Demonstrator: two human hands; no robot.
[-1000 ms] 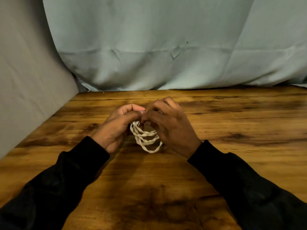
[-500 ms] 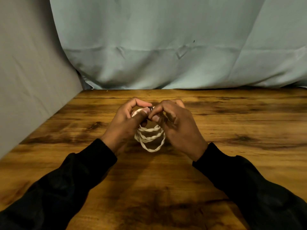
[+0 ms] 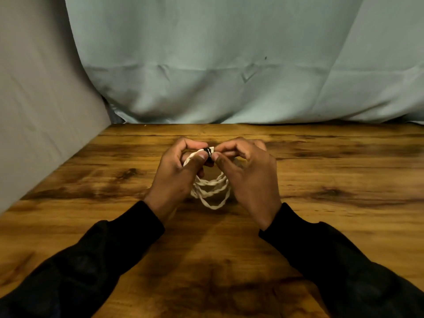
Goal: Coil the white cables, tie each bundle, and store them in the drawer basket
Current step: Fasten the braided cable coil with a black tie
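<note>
Coil: the white cable bundle (image 3: 212, 191) is my landmark. It is a small ring of several twisted loops, held up on edge between my two hands above the middle of the wooden table (image 3: 344, 180). Its lowest loop hangs down toward the tabletop; whether it touches the wood I cannot tell.

Tie: a short black band (image 3: 208, 152) sits at the top of the coil, wrapped across the gathered strands. White cable shows on both sides of it.

Left hand: my left hand (image 3: 176, 177) is on the left side of the coil, fingers curled over its top. My thumb and forefinger pinch the strands right beside the black band, the thumb tip pressed against it.

Right hand: my right hand (image 3: 250, 177) is on the right side of the coil, also curled. Its thumb and forefinger pinch the top of the coil at the band, meeting my left fingertips there. The other fingers bend behind the loops and cover the coil's right edge.

Sleeves: both forearms come in from below the coil in black sleeves (image 3: 110, 260).

Backdrop: beyond the coil, at the table's far edge, hangs a pale blue-green cloth (image 3: 229, 65). To the coil's left stands a grey fabric panel (image 3: 34, 111), meeting the table along its left side.
</note>
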